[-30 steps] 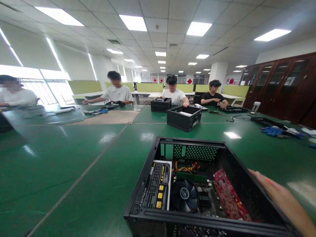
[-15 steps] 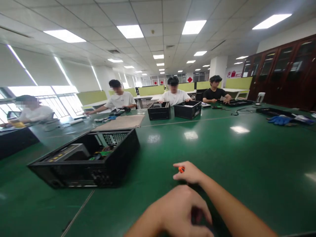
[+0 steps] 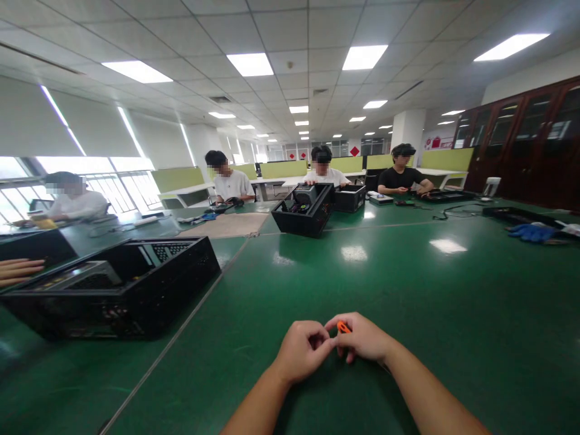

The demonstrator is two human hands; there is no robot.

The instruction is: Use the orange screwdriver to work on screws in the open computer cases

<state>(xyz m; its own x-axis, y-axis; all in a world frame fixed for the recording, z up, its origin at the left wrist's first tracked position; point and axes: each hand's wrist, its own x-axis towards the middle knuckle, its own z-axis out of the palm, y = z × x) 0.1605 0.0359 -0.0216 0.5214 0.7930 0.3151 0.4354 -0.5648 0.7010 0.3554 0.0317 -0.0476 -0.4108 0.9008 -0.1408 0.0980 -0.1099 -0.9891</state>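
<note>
My right hand (image 3: 362,335) is closed around a small orange-ended object (image 3: 343,327); only its bright end shows between the fingers, so its kind is unclear. My left hand (image 3: 303,349) is curled, thumb and fingers meeting my right fingertips above the green table (image 3: 430,290). Whatever the left fingers pinch, if anything, is hidden. Off to the left, apart from both hands, lies an open black computer case (image 3: 136,296) with a power supply (image 3: 93,275) inside. Another person's fingers (image 3: 20,272) show at the left edge beside that case.
Across the table a person in white (image 3: 326,172) handles a tilted open computer case (image 3: 303,214), with another black case (image 3: 350,198) beside it. A brown mat (image 3: 226,225) lies left of these. Blue gloves (image 3: 531,232) are at the far right. Other people sit around.
My left hand has moved up and forward to meet my right. The near computer case has shifted left. Across the table, one case has been tilted and now shows its inside.
</note>
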